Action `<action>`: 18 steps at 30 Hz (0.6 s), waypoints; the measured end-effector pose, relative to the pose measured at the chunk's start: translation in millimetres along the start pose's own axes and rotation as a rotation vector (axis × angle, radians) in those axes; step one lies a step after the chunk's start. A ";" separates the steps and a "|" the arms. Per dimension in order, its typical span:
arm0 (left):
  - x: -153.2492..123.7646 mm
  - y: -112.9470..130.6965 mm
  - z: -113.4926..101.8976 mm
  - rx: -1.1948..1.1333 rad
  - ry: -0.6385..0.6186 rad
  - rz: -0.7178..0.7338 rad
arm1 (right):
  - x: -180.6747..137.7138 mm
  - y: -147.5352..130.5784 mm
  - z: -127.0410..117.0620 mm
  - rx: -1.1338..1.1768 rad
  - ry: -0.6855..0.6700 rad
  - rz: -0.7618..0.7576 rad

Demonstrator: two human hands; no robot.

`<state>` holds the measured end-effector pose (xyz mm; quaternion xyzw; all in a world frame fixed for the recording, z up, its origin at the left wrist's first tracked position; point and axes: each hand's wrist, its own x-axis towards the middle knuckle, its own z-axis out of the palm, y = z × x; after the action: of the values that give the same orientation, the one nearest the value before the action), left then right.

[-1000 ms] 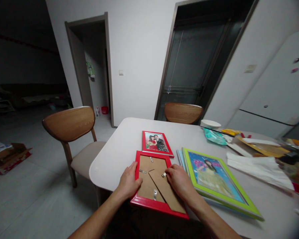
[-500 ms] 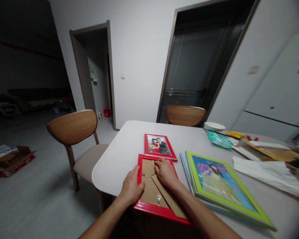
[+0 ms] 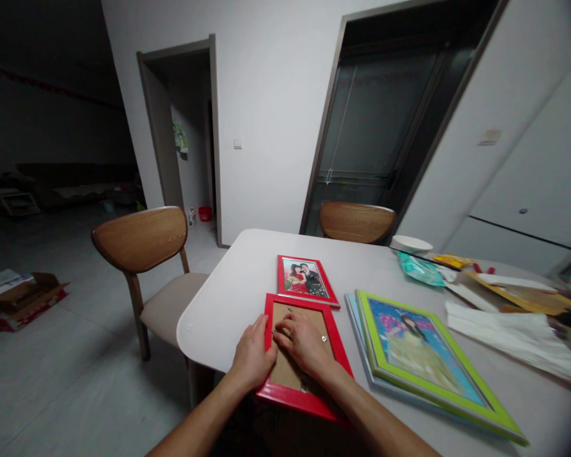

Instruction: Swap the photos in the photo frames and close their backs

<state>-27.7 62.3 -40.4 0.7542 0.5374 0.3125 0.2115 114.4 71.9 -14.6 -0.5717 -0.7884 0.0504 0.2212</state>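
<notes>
My left hand lay open, flat on the red frame's left edge. My right hand pressed open on its cardboard back, near the table edge.

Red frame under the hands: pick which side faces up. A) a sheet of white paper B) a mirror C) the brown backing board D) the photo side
C: the red frame lies face down, its brown backing board showing between the left hand and the right hand.
</notes>
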 end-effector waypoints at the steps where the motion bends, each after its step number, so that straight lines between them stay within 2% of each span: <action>1: -0.2 0.4 -0.2 0.002 -0.002 -0.001 | -0.1 -2.2 1.6 0.024 -0.002 -0.012; 6: -0.3 3.0 -2.7 0.017 -0.021 0.000 | 6.6 -3.6 6.4 0.050 0.031 0.043; 10: -0.2 3.5 -3.5 0.025 -0.019 -0.005 | 0.2 -0.1 -5.0 0.100 0.010 0.016; 12: -0.7 3.4 -3.6 0.020 -0.017 -0.011 | -12.6 3.6 -17.6 0.177 -0.045 -0.024; 15: -1.8 3.7 -4.2 0.006 -0.020 -0.020 | -36.8 9.5 -38.2 0.287 -0.232 -0.076; 18: -2.5 4.8 -4.9 -0.009 -0.023 -0.029 | -53.5 10.1 -47.8 0.295 -0.342 -0.096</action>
<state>-28.4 58.3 -34.4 0.7489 0.5443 0.3033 0.2255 156.0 17.6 9.4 -0.4780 -0.8250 0.2506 0.1677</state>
